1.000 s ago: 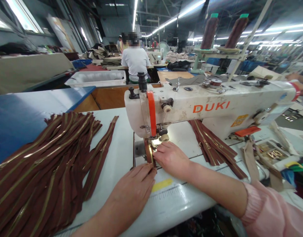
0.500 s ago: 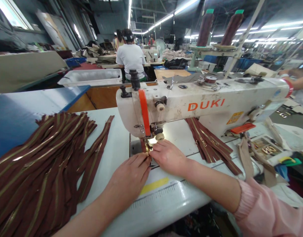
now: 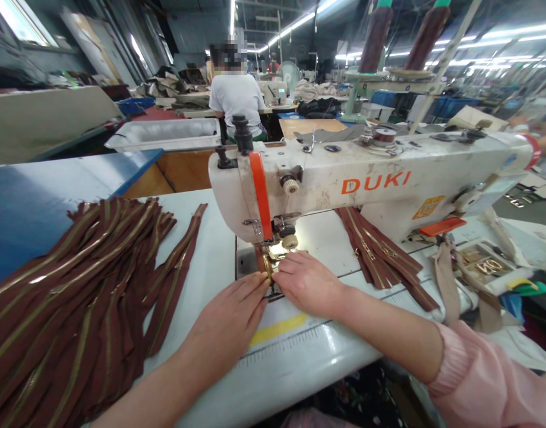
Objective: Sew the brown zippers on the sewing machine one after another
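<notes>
A brown zipper with gold teeth (image 3: 261, 260) lies under the needle area of a white sewing machine (image 3: 317, 178). My left hand (image 3: 232, 315) grips its near end from the left, fingers pressed together. From the other side my right hand (image 3: 306, 285) pinches the same end, its fingertips close to the left ones. Fingers hide most of that end. Left of the machine spreads a large pile of brown zippers (image 3: 76, 309), with a few lying apart at its right edge. Several more zippers with sliders (image 3: 375, 249) rest beneath the machine arm.
A box of metal parts (image 3: 486, 261) stands at the right, near hanging beige straps (image 3: 445, 282). Two thread cones (image 3: 375, 41) rise behind the machine. Farther back, a person in a white shirt (image 3: 237, 101) sits beside a white bin (image 3: 166, 135).
The view has shifted slightly. Both hands stay at the zipper's near end, and a little more of the zipper shows between them and the presser foot.
</notes>
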Tool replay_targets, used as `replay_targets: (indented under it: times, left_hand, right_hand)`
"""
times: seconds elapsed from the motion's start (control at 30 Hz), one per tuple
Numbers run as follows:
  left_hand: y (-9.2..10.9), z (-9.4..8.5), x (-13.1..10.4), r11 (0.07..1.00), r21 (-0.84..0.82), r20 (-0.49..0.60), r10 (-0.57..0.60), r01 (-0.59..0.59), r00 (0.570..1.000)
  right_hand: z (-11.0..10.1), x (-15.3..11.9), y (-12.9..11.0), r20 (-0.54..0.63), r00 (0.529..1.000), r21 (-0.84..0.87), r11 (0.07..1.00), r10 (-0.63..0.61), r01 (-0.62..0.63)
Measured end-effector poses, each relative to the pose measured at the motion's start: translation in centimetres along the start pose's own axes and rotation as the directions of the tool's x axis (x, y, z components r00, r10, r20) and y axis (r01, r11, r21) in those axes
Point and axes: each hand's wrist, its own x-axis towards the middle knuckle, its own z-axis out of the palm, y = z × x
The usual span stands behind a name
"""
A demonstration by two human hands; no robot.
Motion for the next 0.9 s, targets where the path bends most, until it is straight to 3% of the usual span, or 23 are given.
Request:
replay_targets:
  times: [0.13,0.27,0.53,0.9]
  left_hand:
    - [-0.6,0.2,0.7,1.0,-0.003,-0.009,0.006,-0.007,1.0]
    - [-0.9,0.4,1.4,0.996,-0.057,-0.009,-0.072,0.072,0.997]
    - [-2.1,1.1,2.0,0.98,-0.124,0.017,-0.158,0.158,0.987]
    - [-2.6,1.3,2.5,0.971,-0.158,0.021,-0.179,0.18,0.984]
  right_hand:
    - [0.0,0.5,0.2,0.039,0.999,-0.013,0.999,0.033,-0.033]
    - [0.2,0.9,0.5,0.051,0.997,-0.021,0.998,0.063,-0.062]
    - [0.8,1.0,0.5,-0.002,0.996,-0.034,0.995,0.09,-0.09]
    - [0.7,0.8,0.4,-0.031,0.993,-0.026,0.993,0.116,-0.117]
